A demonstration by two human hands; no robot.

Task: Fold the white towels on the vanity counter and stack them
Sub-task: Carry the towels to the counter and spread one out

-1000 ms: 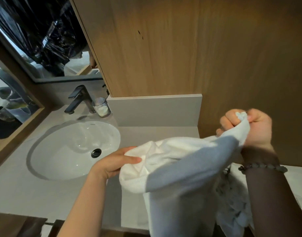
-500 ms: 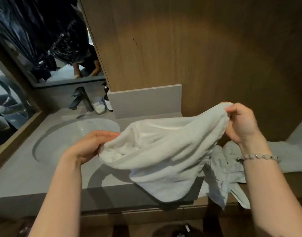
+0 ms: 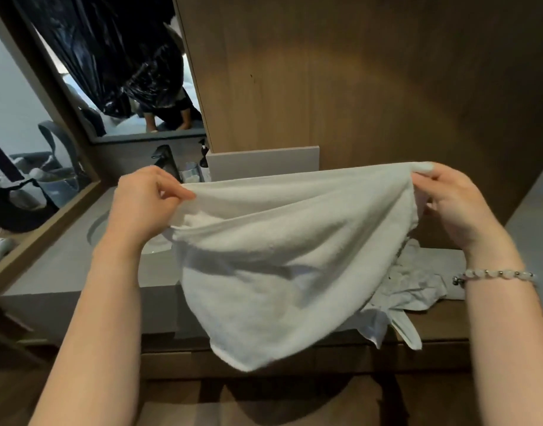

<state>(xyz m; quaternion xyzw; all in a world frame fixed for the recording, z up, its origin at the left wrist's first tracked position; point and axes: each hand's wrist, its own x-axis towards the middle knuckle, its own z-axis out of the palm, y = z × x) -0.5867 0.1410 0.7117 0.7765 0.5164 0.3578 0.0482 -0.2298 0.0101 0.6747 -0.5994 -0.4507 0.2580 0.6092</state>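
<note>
Both your left hand [image 3: 142,204] and right hand [image 3: 457,204] pinch the soft white terry towel [image 3: 282,256] by its top corners, stretched above the grey vanity counter [image 3: 64,265]

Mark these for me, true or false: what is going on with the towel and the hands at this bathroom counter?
1. The left hand and right hand each grip the top edge of a white towel. True.
2. More crumpled cloth lies on the counter behind the towel. True.
3. The towel lies neatly folded on the counter. False: it hangs unfolded in the air between the hands.
4. A bead bracelet sits on the left wrist. False: it is on the right wrist.
</note>
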